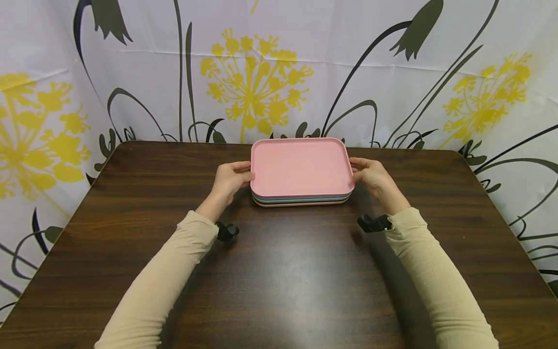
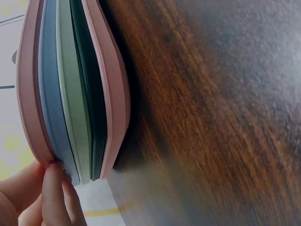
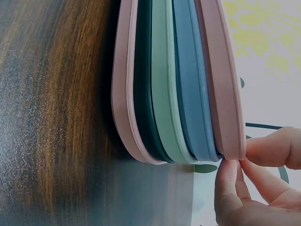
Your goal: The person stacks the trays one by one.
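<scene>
A stack of shallow rectangular trays with rounded corners stands near the table's back edge. On top is a pink tray point(image 1: 301, 167); beneath it come a blue tray point(image 2: 52, 99), a light green tray point(image 2: 74, 103), a dark green tray point(image 3: 143, 89) and, at the bottom, another pink tray point(image 3: 124, 103). My left hand point(image 1: 232, 180) pinches the top pink tray at its left end, thumb over the rim and fingers below. At the opposite end my right hand point(image 1: 372, 177) pinches the same tray likewise. The lower trays stay nested under it.
The dark wood-grain table point(image 1: 279, 291) reaches toward me and to both sides. Right behind it hangs a white cloth point(image 1: 148, 82) with yellow and grey flowers. Black straps with small devices point(image 1: 227, 232) sit on both wrists.
</scene>
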Demonstrator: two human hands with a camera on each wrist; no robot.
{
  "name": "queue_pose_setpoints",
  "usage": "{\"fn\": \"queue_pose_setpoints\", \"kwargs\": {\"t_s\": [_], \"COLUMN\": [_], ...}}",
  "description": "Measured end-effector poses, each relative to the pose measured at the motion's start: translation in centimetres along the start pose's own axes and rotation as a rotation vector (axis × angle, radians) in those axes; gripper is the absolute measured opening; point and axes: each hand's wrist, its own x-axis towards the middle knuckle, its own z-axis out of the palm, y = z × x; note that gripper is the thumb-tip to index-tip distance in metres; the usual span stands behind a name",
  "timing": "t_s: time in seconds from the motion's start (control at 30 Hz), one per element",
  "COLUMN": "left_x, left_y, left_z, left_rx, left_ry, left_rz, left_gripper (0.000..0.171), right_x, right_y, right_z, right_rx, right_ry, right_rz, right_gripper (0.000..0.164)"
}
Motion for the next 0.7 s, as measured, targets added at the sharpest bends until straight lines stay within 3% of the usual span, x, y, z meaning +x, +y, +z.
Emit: {"fn": "queue_pose_setpoints", "kwargs": {"t_s": [0.7], "left_x": [-0.19], "left_y": [0.01], "left_z": [0.15], "left_rx": [-0.01], "left_ry": [0.006], "left_rz": [-0.05], "left_gripper": [0.046], "right_x": [0.08], "right_y": [0.35], "right_z": [0.01], "right_rx": [-0.025], "right_ry": [0.021], "right_rz": [0.003], "right_gripper": [0.069]}}
